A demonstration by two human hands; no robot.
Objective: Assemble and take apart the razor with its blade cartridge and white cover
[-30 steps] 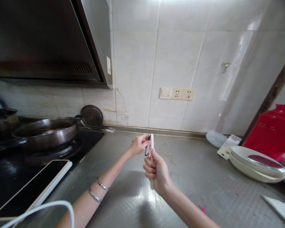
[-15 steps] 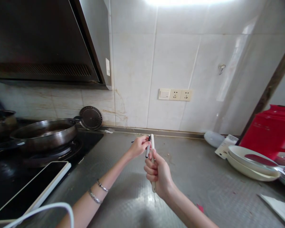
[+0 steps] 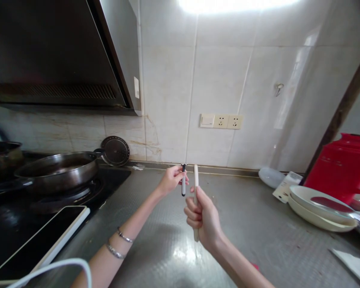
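Note:
Over the steel counter (image 3: pixel 246 224), my right hand (image 3: pixel 202 218) is wrapped round a long white stick-like handle (image 3: pixel 195 180) that stands upright, its top above my fingers and its foot below my palm. My left hand (image 3: pixel 170 180) pinches a short white piece with a black tip (image 3: pixel 183 182) by its top end, holding it upright just left of the handle. A small gap separates the two pieces. Two thin bracelets (image 3: pixel 120 244) sit on my left forearm.
A pan (image 3: pixel 58 170) sits on the black hob (image 3: pixel 27 208) at left, with a tablet (image 3: pixel 39 244) and a white cable (image 3: pixel 48 268) in front. Stacked plates (image 3: pixel 321 204), a red jug (image 3: pixel 345 166) and a white packet (image 3: pixel 283 186) stand at right. Wall sockets (image 3: pixel 222 121) are behind.
My left hand has pulled the short black-tipped piece away from the white handle and lifted it slightly; before, the two were held together. My right hand has barely shifted.

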